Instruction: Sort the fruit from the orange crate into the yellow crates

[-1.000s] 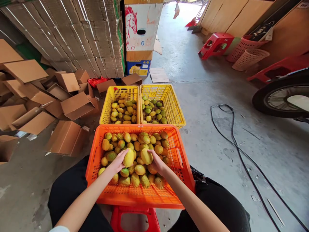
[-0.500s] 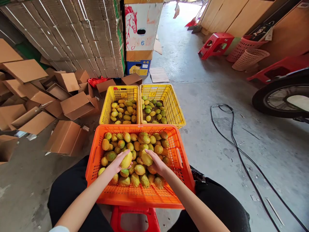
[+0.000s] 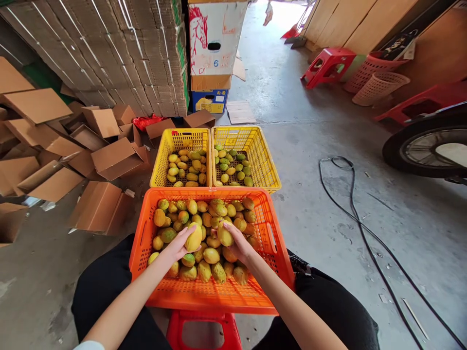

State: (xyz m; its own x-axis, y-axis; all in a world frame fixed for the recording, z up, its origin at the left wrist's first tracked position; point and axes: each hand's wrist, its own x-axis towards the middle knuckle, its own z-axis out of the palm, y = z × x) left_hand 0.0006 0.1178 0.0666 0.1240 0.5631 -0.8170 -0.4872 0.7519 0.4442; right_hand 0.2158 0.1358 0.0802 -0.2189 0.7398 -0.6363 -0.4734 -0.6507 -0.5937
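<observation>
Fingers of my left hand (image 3: 178, 247) are wrapped round a smooth yellow oval fruit (image 3: 194, 238), perhaps a small papaya or mango. In my right hand (image 3: 240, 244) is a second, similar yellow oval fruit (image 3: 225, 234), gripped with the thumb on top. Both fruits are held above an orange crate (image 3: 213, 302) between my knees. Many yellow and green-yellow fruits (image 3: 211, 255) lie in it, several with wrinkled or brownish skins. Part of a red stool (image 3: 204, 318) shows beneath the crate's near edge.
Two yellow crates (image 3: 272, 167) stand beyond the orange one, each with some fruit inside. Cardboard boxes (image 3: 97, 206) are heaped on the left, before stacked flat cardboard (image 3: 109, 58). On the right, a black cable (image 3: 352, 194) lies on the floor near a wheel (image 3: 419, 148).
Both hands have shifted slightly, and the two fruits have turned a little in the grip. The right fruit is now tilted more upright. The crates have stayed put.
</observation>
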